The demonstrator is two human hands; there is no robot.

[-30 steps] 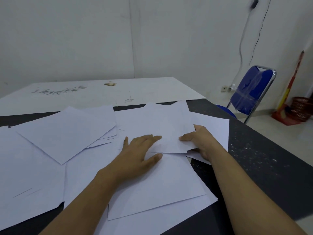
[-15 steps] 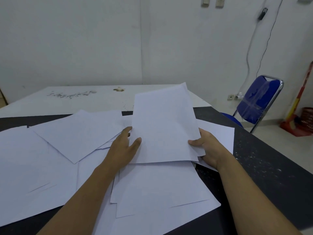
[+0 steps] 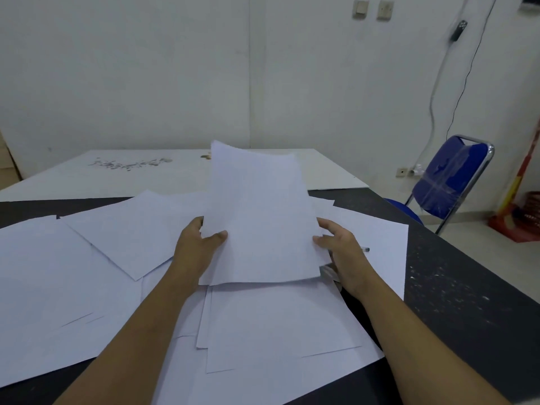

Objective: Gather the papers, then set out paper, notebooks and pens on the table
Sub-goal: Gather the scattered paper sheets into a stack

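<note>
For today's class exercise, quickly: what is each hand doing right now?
Left hand: grips the left edge of the raised sheets.
Right hand: pinches the right edge of the same sheets.

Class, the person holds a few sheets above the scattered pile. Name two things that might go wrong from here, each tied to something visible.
1. The left hand and right hand grip the held sheets only at their side edges, so they may slip or crease.
2. A pen lies half hidden by the right hand; sweeping the loose sheets together might knock it off the table.
</note>
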